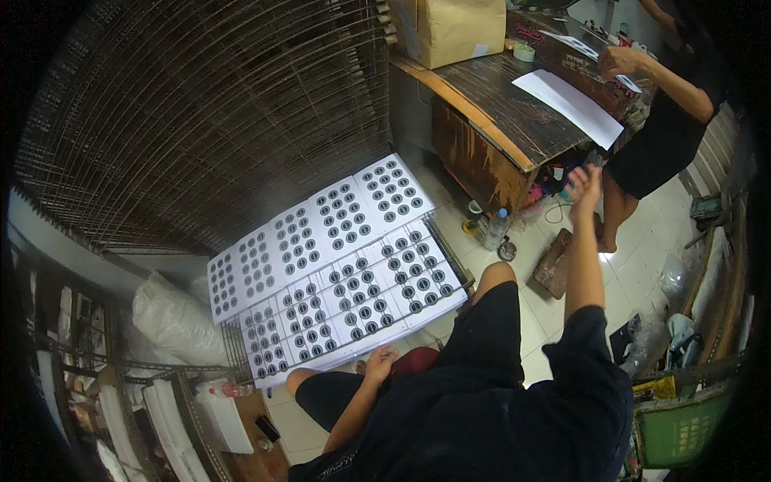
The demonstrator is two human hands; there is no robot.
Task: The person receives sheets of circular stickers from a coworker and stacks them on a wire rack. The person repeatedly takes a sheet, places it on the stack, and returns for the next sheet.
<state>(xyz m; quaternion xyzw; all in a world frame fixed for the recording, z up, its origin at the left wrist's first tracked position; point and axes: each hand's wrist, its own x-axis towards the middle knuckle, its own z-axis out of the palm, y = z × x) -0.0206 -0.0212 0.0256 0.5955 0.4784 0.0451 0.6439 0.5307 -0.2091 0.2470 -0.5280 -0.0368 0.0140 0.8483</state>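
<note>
My right hand (585,193) is raised to the right, fingers apart and nothing in it, below a blank white sheet (569,104) that overhangs the edge of a wooden table. My left hand (381,364) rests low by my lap, beside the near edge of the printed sheets; its fingers are loosely bent and I see nothing in them. White sheets (315,217) bearing rows of round black prints lie in two rows on a wire drying rack (446,249) in front of me. Thin wires cross over the nearer row.
Raised wire shelves (217,104) stand behind the sheets. On the wooden table (514,92) are a cardboard box (462,32) and a tape roll (524,52). A co-worker's hand (622,61) is over the table. A bottle (496,229) and a brown block (553,263) stand on the floor.
</note>
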